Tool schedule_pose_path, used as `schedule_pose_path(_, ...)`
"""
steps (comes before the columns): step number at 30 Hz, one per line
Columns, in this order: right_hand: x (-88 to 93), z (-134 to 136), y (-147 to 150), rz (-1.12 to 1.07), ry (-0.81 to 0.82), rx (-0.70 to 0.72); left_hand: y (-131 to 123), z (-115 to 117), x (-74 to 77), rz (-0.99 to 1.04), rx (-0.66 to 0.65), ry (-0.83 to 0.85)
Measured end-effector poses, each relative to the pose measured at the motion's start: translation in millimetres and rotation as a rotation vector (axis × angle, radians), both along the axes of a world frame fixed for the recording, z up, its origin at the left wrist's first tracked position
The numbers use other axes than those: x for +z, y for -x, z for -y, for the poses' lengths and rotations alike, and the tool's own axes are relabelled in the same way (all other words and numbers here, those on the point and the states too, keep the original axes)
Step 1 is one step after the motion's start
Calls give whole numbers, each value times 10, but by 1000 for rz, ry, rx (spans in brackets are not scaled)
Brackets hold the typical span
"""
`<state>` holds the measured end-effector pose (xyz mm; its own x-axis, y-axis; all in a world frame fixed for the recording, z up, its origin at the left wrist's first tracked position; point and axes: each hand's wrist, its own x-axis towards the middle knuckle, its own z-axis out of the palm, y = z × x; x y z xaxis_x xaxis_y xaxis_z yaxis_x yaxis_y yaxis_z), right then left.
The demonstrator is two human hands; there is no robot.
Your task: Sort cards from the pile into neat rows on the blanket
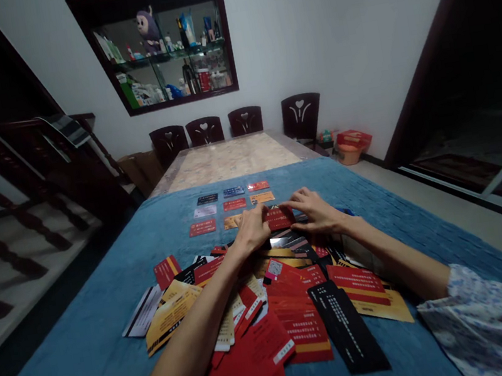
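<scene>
A dark red card (pixel 279 217) lies between my two hands at the far edge of the card pile. My left hand (pixel 253 231) grips its left end with closed fingers. On its right end, the fingertips and thumb of my right hand (pixel 314 211) pinch the card. Beyond are three rows of cards, including a black card (pixel 208 199), a blue card (pixel 233 192), a silver card (pixel 205 211) and a red card (pixel 202 227). My left hand partly covers a gold card (pixel 231 221) in the nearest row. Under my forearms spreads a heap of loose red cards (pixel 262 351).
The heap also has a long black card (pixel 348 325) and gold cards (pixel 172 308), overlapping on a blue cloth (pixel 89 341). Farther off, the bare marble-patterned tabletop (pixel 231 158) ends near several dark chairs (pixel 245 120). A wooden railing (pixel 6 207) stands at left.
</scene>
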<state>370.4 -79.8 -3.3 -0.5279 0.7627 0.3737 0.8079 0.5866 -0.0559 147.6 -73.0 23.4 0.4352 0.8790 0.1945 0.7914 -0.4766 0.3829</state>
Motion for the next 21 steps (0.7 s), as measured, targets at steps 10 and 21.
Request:
schedule_pose_path(10,26,7,13,80,-77,-29,78,24,125,-198,-70,7)
schedule_pose_path(21,76,-55,179,81,-11,1,280,-18,212,-286,-74,22)
